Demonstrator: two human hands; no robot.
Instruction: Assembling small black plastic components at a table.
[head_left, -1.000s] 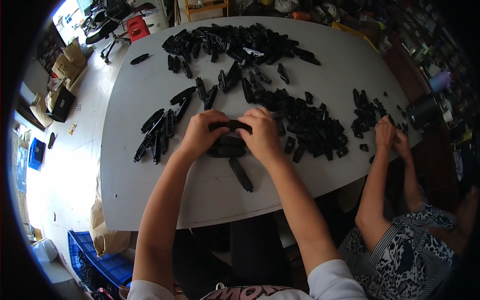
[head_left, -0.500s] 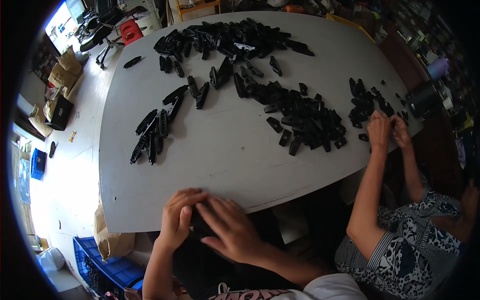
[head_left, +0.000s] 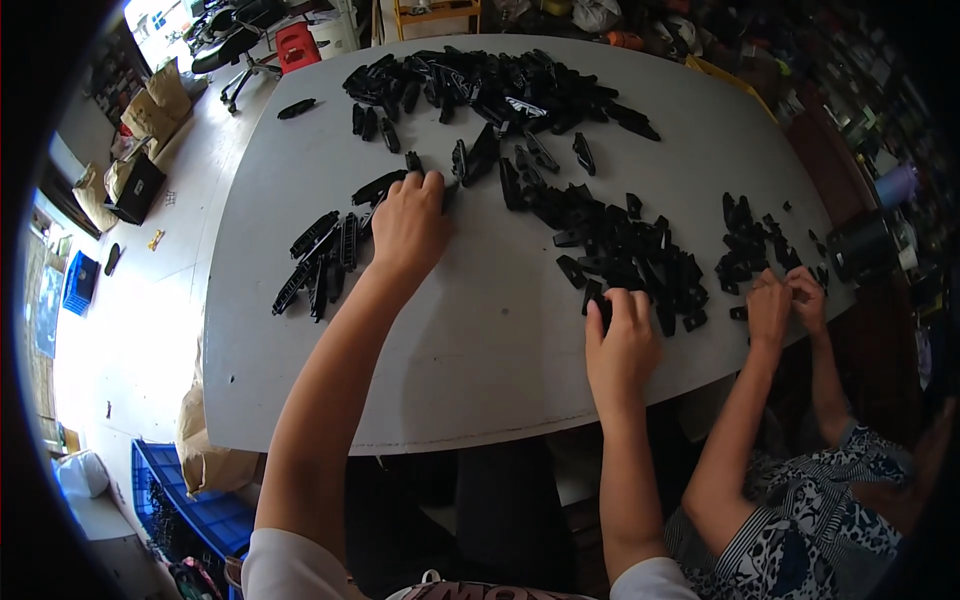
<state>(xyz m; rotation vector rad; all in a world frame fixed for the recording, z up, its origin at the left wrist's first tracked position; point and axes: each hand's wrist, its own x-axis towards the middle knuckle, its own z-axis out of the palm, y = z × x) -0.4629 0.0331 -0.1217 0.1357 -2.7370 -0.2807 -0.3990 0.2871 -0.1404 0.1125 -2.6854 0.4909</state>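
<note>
Black, long pieces (head_left: 378, 187) lie at the fingertips of our left hand (head_left: 412, 225), which curls down over them; we cannot tell whether it grips one. Our right hand (head_left: 624, 340) bends thumb and fingers at the near edge of the pile of small black pieces (head_left: 650, 260), its hold equally unclear to us. Farther out on our grey table (head_left: 480, 370), a co-worker's hands (head_left: 769, 305) work near a dark cluster (head_left: 742, 240) at right, and a larger black heap (head_left: 480, 80) spreads along the far side.

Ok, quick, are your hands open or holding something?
Left hand: curled over long black pieces; grip unclear.
Right hand: curled at small black pieces; grip unclear.
</note>
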